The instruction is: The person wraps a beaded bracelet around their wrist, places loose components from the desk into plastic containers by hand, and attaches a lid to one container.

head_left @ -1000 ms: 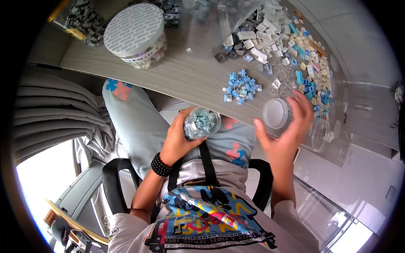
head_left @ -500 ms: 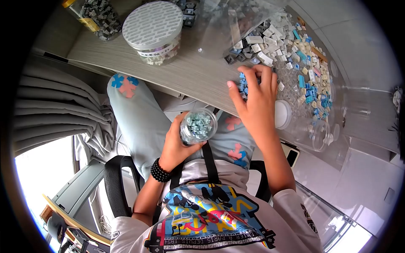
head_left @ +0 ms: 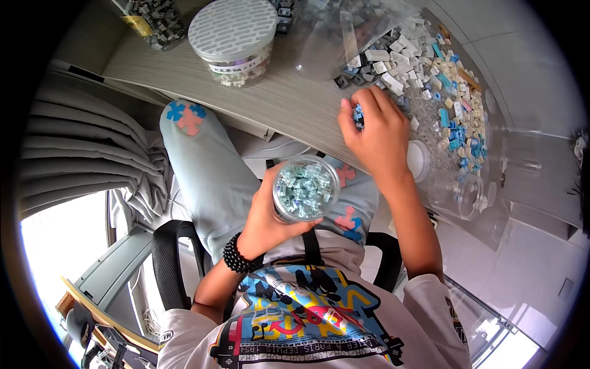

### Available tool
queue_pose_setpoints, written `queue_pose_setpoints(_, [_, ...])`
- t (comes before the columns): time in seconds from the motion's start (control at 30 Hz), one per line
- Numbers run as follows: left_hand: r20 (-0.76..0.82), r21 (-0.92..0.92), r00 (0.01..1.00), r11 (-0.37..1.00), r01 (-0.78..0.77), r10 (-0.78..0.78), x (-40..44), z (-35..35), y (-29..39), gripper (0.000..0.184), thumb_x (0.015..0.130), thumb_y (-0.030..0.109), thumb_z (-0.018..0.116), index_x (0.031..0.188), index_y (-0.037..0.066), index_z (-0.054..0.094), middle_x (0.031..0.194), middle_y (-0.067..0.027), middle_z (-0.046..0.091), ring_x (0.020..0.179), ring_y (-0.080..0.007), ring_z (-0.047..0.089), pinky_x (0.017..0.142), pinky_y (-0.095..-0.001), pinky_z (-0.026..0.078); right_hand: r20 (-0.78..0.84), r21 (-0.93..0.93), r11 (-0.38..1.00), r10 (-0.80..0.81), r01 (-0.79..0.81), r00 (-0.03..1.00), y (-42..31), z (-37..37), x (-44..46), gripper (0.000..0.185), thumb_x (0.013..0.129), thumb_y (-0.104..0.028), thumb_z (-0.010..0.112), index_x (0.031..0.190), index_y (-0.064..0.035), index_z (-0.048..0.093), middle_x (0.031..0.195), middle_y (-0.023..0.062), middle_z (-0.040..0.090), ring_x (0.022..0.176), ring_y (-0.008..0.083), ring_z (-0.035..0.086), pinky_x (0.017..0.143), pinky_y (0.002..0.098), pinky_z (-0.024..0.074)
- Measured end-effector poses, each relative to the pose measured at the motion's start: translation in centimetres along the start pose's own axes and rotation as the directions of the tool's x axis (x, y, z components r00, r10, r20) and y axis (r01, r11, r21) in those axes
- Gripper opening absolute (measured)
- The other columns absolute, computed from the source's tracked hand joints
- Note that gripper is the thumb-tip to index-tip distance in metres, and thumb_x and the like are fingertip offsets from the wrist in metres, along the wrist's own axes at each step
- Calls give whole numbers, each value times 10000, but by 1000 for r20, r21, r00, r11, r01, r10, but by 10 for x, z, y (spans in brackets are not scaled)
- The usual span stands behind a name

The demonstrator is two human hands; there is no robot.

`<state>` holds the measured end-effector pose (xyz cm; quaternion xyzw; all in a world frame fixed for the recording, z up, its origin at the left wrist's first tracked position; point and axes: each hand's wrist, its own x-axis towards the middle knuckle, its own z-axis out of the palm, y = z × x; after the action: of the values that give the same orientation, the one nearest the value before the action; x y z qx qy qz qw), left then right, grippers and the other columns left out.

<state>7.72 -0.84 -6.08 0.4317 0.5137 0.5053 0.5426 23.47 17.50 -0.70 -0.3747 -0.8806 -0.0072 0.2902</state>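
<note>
My left hand (head_left: 265,216) is wrapped around a clear round plastic jar (head_left: 336,192), held above my lap with its open mouth facing up. Pale green keyboard switches (head_left: 304,187) fill much of it. On the desk, my right hand (head_left: 381,138) curls over a small group of blue keyboard switches (head_left: 358,115), its thumb and fingers gathered around them. The palm hides part of that group. Just beyond the fingers lie dark and white keycaps (head_left: 393,83).
A tub with a patterned lid (head_left: 232,26) stands on the desk (head_left: 301,111), near a jar of dark switches (head_left: 158,27) and a clear plastic bag (head_left: 322,46). Right of my hand are a white lid (head_left: 418,161), a clear jar on its side (head_left: 458,194) and scattered keycaps (head_left: 458,132).
The jar in my left hand has risen toward me and moved slightly right, its mouth more visible. My right hand's fingers have drawn in around the blue switches.
</note>
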Motion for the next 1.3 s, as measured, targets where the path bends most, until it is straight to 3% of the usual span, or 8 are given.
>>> queue_pose_setpoints(0.23, [-42, -49, 997, 997, 55, -57, 2, 4, 16, 904, 658, 141, 941, 1387, 2, 425, 1267, -134, 616, 1176, -205, 615, 1023, -354, 485, -36, -34, 999, 37, -39, 999, 4, 3, 6, 195, 865, -139, 707, 750, -74, 564, 686, 58, 574, 523, 260, 611, 503, 369, 501])
queue_pose_setpoints(0.47, [-69, 13, 997, 1000, -28, 29, 10, 8, 19, 911, 668, 130, 925, 1409, -2, 412, 1273, -159, 627, 1195, -225, 620, 1023, -369, 489, -108, 353, 902, 301, -246, 948, 12, -5, 16, 186, 891, -104, 691, 746, -8, 626, 584, 79, 580, 482, 183, 541, 488, 331, 410])
queue_pose_setpoints(0.6, [-74, 69, 989, 990, -122, 127, 15, 12, 24, 855, 679, 115, 948, 1357, -24, 447, 1223, -106, 641, 1135, -170, 623, 1002, -325, 496, -10, 663, 638, 531, -392, 848, 14, -12, 18, 249, 948, -128, 643, 739, 1, 599, 588, 7, 493, 502, 86, 454, 467, 299, 330])
queue_pose_setpoints(0.67, [-54, 119, 992, 987, -105, 112, 16, 12, 28, 859, 681, 113, 938, 1368, -22, 440, 1229, -121, 640, 1151, -182, 622, 1013, -334, 487, 232, 920, 136, 569, -369, 789, -4, -36, 29, 289, 979, -161, 616, 740, -1, 587, 603, 3, 495, 497, 74, 418, 472, 271, 311])
queue_pose_setpoints(0.9, [-10, 322, 992, 940, -116, 126, 21, 24, 33, 864, 682, 105, 905, 1391, -16, 427, 1217, -156, 647, 1148, -217, 641, 1001, -358, 494, 340, 941, -143, 429, -308, 837, -32, -70, 53, 321, 1000, -237, 573, 789, 4, 580, 603, 33, 491, 483, 95, 412, 469, 262, 304])
queue_pose_setpoints(0.97, [-45, 244, 998, 969, -36, 49, 24, 28, 38, 845, 673, 134, 883, 1395, 29, 457, 1256, -229, 618, 1169, -438, 589, 995, -454, 486, 376, 926, -205, 405, -318, 833, -34, -72, 53, 325, 1003, -246, 562, 798, 6, 577, 604, 34, 488, 481, 97, 414, 467, 263, 307])
queue_pose_setpoints(1.03, [-50, 245, 997, 968, -48, 62, 28, 28, 41, 838, 678, 135, 884, 1392, 29, 459, 1260, -226, 618, 1169, -441, 588, 989, -456, 490, 471, 871, -314, 308, -379, 827, -37, -76, 47, 326, 1007, -252, 544, 807, 4, 567, 618, 39, 497, 483, 101, 424, 466, 263, 325])
queue_pose_setpoints(1.3, [-35, 323, 996, 944, -64, 80, 24, 28, 57, 833, 646, 129, 896, 1368, 43, 489, 1229, -193, 622, 1143, -422, 586, 970, -454, 472, 572, 819, -133, 266, -558, 776, -59, -82, 29, 340, 1040, -284, 454, 833, -18, 494, 655, 47, 449, 442, 100, 361, 414, 264, 315])
